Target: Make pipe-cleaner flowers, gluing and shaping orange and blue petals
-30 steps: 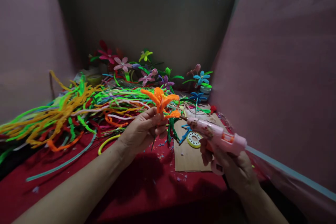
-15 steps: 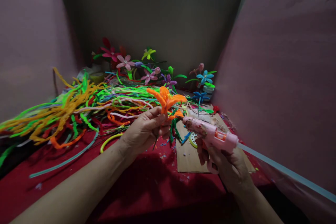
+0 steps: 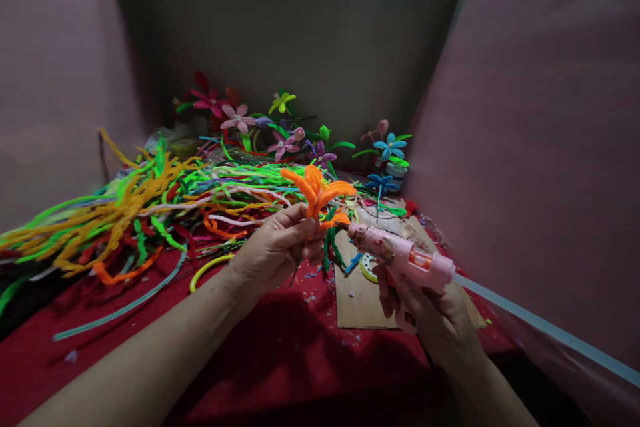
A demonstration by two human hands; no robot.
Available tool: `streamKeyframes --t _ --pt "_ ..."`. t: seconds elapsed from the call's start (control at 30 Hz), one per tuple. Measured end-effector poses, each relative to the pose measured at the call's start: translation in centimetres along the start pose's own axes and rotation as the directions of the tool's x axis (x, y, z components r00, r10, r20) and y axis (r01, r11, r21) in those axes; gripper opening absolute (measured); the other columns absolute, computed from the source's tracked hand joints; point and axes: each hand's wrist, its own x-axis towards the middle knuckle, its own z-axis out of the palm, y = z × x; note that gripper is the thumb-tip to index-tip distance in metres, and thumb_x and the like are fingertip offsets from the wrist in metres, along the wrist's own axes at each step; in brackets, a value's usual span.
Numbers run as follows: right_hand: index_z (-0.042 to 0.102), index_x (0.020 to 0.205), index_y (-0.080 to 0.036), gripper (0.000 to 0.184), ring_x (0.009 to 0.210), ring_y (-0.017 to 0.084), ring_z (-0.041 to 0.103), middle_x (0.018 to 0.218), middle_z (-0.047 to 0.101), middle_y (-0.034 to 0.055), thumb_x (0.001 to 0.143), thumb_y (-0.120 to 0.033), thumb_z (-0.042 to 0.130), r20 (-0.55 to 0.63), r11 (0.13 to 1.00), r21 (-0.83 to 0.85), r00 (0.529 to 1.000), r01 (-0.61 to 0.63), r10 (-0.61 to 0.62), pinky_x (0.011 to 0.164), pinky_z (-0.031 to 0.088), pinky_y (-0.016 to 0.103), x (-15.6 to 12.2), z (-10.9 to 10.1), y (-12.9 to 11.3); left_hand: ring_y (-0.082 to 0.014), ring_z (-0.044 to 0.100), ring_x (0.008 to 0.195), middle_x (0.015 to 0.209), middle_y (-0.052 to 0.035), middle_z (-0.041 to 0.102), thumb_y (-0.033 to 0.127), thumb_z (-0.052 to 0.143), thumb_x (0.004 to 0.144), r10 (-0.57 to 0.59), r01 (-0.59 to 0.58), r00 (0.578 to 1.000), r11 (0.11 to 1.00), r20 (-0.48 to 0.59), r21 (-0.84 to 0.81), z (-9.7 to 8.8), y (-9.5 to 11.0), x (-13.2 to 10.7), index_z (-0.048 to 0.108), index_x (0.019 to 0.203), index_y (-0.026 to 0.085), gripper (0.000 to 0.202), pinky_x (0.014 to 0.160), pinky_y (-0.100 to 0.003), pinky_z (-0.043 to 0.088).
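My left hand (image 3: 277, 250) pinches the base of an orange pipe-cleaner flower (image 3: 317, 191), held upright above the red cloth, its thin stem hanging below my fingers. My right hand (image 3: 430, 313) is wrapped round the grip of a pink glue gun (image 3: 405, 255). A clear glue stick (image 3: 545, 330) trails out of the gun's back to the right. The gun's nozzle points left and sits right at the flower's base, by a loose orange petal (image 3: 336, 218).
A tangle of coloured pipe cleaners (image 3: 130, 213) covers the red tablecloth (image 3: 280, 353) on the left. Finished flowers (image 3: 280, 133) stand along the dark back wall. A cardboard sheet (image 3: 360, 297) with a small tape roll (image 3: 369, 267) lies under the gun. Pink walls close in on both sides.
The glue gun's nozzle has moved left, up to the flower's base. The view has shifted slightly; my left hand keeps its grip on the flower.
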Motion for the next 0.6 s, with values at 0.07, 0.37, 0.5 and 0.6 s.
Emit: streamKeyframes --t 0.07,0.37,0.5,0.6 --pt "0.065 0.098 -0.019 0.030 0.053 0.013 0.047 0.068 0.058 0.0048 0.082 -0.043 0.055 -0.008 1.000 -0.007 1.000 0.005 -0.005 0.044 0.036 0.025 -0.02 0.08 -0.17 -0.0026 0.038 0.042 0.054 0.0060 0.046 0.015 0.069 0.071 -0.001 0.001 1.000 1.000 -0.010 -0.009 0.05 -0.01 0.00 0.054 0.081 0.015 0.018 0.046 -0.017 0.031" --pt "0.066 0.095 -0.020 0.031 0.053 0.012 0.047 0.068 0.059 0.0045 0.080 -0.045 0.058 -0.016 1.000 0.025 1.000 -0.013 0.013 0.046 0.038 0.026 -0.25 0.11 0.10 -0.0023 0.038 0.044 0.057 0.0045 0.047 0.016 0.067 0.074 0.007 -0.007 1.000 1.000 0.000 0.019 -0.03 -0.16 0.00 0.052 0.076 0.014 0.015 0.047 -0.018 0.033" --pt "0.064 0.100 -0.021 0.031 0.054 0.012 0.046 0.073 0.059 0.0042 0.081 -0.044 0.057 -0.015 1.000 0.027 1.000 -0.007 0.008 0.048 0.038 0.026 -0.17 0.14 -0.02 -0.0027 0.038 0.044 0.057 0.0050 0.045 0.017 0.066 0.075 0.014 -0.014 1.000 1.000 0.005 0.024 -0.10 -0.20 -0.01 0.054 0.079 0.014 0.013 0.047 -0.018 0.032" --pt "0.066 0.094 -0.019 0.031 0.054 0.013 0.045 0.065 0.056 0.0035 0.081 -0.045 0.056 -0.011 0.999 0.024 1.000 -0.021 0.021 0.048 0.036 0.027 -0.19 0.02 0.13 -0.0029 0.037 0.044 0.057 0.0049 0.045 0.018 0.068 0.074 0.005 -0.005 1.000 1.000 0.008 0.018 -0.12 -0.21 0.01 0.054 0.076 0.014 0.015 0.047 -0.018 0.034"
